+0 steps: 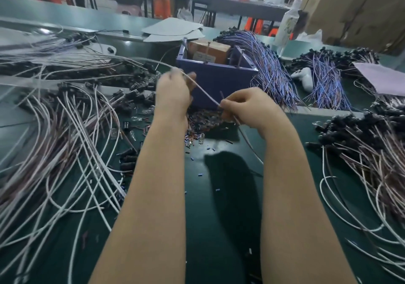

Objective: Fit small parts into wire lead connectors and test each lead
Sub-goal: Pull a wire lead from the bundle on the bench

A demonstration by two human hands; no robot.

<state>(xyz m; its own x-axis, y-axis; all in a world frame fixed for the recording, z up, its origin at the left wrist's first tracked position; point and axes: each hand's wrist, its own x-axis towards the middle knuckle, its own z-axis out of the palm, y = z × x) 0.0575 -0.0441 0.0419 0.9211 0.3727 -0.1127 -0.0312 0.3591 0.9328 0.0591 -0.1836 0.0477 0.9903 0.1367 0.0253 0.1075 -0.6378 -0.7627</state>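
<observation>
Our forearms [157,185] reach to one wire lead [206,94] mid-table, over the small parts [203,119]: left hand [173,93] curled round it (blurred), right hand [243,106] pinching it. We judge picking and fitting a part comes next.

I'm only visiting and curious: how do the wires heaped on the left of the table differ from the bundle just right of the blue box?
The left heap is white and brownish; the bundle by the blue box is blue and purple. The left heap sprawls in loose, wide curves; the bundle lies tight, its wires nearly parallel. The left heap's wires look thicker than the bundle's. Both end in black connectors.
</observation>
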